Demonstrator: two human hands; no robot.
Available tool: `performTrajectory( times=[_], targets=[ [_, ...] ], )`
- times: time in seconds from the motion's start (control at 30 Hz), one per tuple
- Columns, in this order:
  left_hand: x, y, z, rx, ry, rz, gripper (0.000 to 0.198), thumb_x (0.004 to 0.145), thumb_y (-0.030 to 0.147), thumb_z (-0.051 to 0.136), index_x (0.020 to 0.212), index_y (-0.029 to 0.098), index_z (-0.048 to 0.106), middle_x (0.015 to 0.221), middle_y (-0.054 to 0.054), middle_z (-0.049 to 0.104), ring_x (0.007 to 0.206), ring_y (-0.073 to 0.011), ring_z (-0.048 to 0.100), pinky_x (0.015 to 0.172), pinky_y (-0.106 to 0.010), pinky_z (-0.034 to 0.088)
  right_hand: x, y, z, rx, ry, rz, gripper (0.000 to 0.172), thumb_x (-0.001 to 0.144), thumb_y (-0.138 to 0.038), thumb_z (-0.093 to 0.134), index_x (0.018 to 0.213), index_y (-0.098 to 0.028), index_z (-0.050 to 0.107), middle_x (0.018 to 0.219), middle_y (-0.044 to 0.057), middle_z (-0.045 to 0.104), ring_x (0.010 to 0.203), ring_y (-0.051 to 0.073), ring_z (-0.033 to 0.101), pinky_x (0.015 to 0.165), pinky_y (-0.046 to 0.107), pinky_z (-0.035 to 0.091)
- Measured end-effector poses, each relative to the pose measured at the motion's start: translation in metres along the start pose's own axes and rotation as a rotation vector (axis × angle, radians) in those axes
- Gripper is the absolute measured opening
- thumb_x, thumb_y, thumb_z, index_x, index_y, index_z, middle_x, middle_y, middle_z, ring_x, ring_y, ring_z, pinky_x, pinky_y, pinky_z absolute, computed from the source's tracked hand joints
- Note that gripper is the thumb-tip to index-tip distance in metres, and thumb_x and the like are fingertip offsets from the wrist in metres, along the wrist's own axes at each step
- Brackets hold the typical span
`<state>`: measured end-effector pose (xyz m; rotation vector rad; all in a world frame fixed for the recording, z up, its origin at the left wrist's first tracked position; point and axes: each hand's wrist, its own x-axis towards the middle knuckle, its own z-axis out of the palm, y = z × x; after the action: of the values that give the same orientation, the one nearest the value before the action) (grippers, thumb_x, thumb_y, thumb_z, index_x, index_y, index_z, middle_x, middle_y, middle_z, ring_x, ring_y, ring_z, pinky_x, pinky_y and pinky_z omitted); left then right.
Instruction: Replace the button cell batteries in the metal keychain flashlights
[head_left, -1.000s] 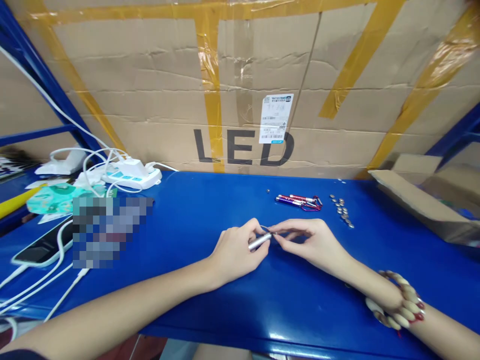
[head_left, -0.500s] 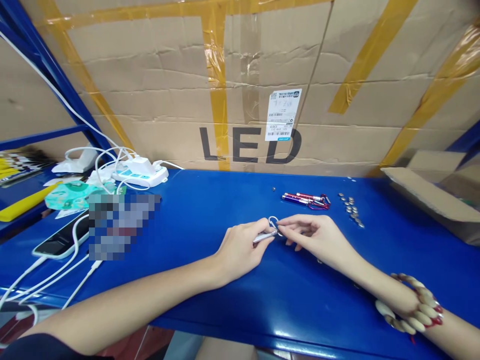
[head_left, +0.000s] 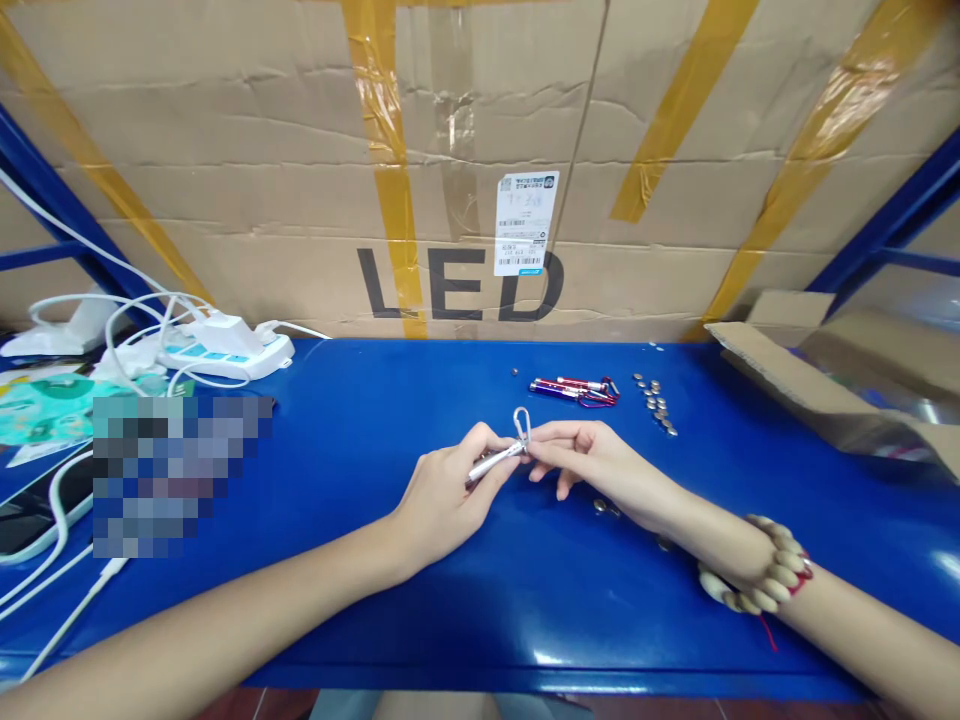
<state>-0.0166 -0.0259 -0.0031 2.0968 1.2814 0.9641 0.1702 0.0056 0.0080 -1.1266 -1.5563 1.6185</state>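
My left hand [head_left: 455, 482] is closed around a slim silver keychain penlight [head_left: 493, 464], which slants up toward the right. At its upper end a silver carabiner clip [head_left: 522, 424] stands upright. My right hand [head_left: 581, 455] pinches that same end with thumb and forefinger, its other fingers curled loosely. The fingertips hide the joint between clip and barrel. Beyond the hands lie a purple penlight [head_left: 555, 391] and a red penlight [head_left: 581, 384], both with carabiner clips.
Several button cells [head_left: 657, 404] lie in a group at the right, with more beside my right wrist. An open cardboard box [head_left: 810, 390] stands at the right. A power strip [head_left: 225, 358], cables and a phone [head_left: 45, 508] occupy the left. A large carton [head_left: 300, 200] walls off the back.
My view has swung to the right, so the scene sits further left. The carabiner clip has turned more upright at the penlight's end. Both hands keep their hold.
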Motion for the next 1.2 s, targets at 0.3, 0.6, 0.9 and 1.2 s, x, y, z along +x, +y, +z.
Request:
performTrajectory(
  times=[0.3, 0.6, 0.9, 1.2],
  targets=[
    [0.0022, 0.0020, 0.0033, 0.120, 0.023, -0.054, 0.018, 0.087, 0.032, 0.046, 0.104, 0.025, 0.049, 0.060, 0.008, 0.055, 0.049, -0.0097, 0.050, 0.052, -0.020, 0.034, -0.0001, -0.0033, 0.0040, 0.004, 0.122, -0.066, 0.040, 0.066, -0.028, 0.071, 0.102, -0.012, 0.067, 0.064, 0.000, 0.064, 0.051, 0.007, 0.055, 0.043, 0.018, 0.048],
    [0.0016, 0.0044, 0.0015, 0.196, 0.045, -0.079, 0.020, 0.090, 0.031, 0.039, 0.109, 0.026, 0.043, 0.064, 0.007, 0.056, 0.055, -0.0119, 0.056, 0.053, -0.021, 0.035, -0.0041, -0.0045, 0.0063, -0.044, 0.058, -0.132, 0.039, 0.074, -0.026, 0.062, 0.111, -0.014, 0.063, 0.060, -0.004, 0.055, 0.045, 0.004, 0.049, 0.039, 0.015, 0.047],
    [0.0018, -0.0029, 0.0058, -0.067, -0.014, 0.024, 0.034, 0.092, 0.025, 0.036, 0.125, 0.023, 0.027, 0.085, 0.001, 0.055, 0.069, -0.0114, 0.056, 0.065, -0.023, 0.043, -0.0053, -0.0005, 0.0090, -0.062, 0.010, -0.178, 0.039, 0.075, -0.029, 0.062, 0.110, -0.013, 0.057, 0.064, -0.004, 0.054, 0.046, 0.005, 0.049, 0.038, 0.016, 0.047],
    [0.0026, 0.0019, 0.0007, -0.083, -0.039, -0.067, 0.031, 0.093, 0.035, 0.035, 0.122, 0.023, 0.036, 0.060, 0.008, 0.048, 0.054, -0.0113, 0.050, 0.057, -0.022, 0.037, -0.0073, -0.0052, 0.0089, -0.115, 0.042, -0.217, 0.036, 0.075, -0.034, 0.062, 0.107, -0.015, 0.060, 0.060, -0.005, 0.049, 0.043, 0.005, 0.047, 0.038, 0.017, 0.045]
  ],
)
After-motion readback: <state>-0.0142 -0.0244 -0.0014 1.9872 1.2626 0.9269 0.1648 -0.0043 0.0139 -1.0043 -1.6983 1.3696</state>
